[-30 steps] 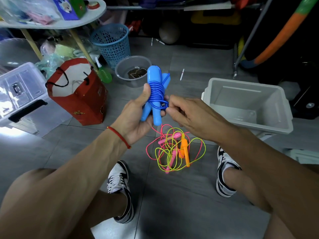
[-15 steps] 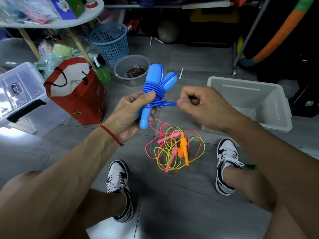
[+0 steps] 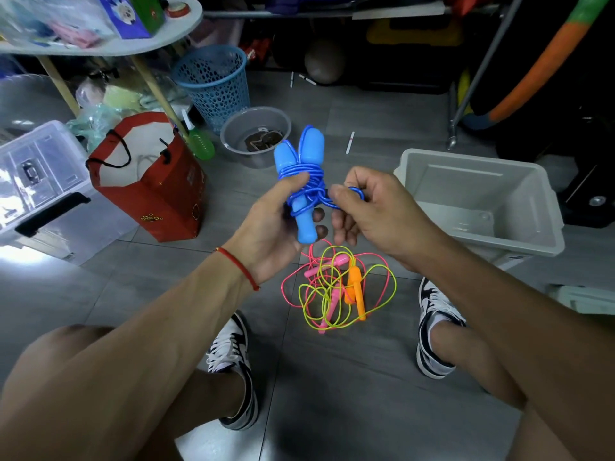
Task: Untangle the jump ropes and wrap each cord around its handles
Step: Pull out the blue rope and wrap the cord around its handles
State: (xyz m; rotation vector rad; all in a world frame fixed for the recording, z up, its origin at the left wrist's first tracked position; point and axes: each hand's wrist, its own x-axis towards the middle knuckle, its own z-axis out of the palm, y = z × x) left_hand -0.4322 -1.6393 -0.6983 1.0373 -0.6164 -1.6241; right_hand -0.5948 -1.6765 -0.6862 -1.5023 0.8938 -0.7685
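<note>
**Blue rope bundled in hand, two ropes tangled on floor**

Left hand (image 3: 273,224) grips the blue handles (image 3: 301,181) upright, blue cord (image 3: 307,186) coiled around them. Right hand (image 3: 372,207), at 3 o'clock and touching — pinches the cord's loose loop. Pink and yellow-green ropes (image 3: 336,287) lie tangled at 6 o'clock — beside the grey bin (image 3: 482,201).

No readable text, brand, number or sign anywhere. Only a small gold emblem of ringed dots on the red paper bag (image 3: 156,197), and print on the purple box (image 3: 124,15) atop the white table (image 3: 139,44), too blurred to read.
</note>
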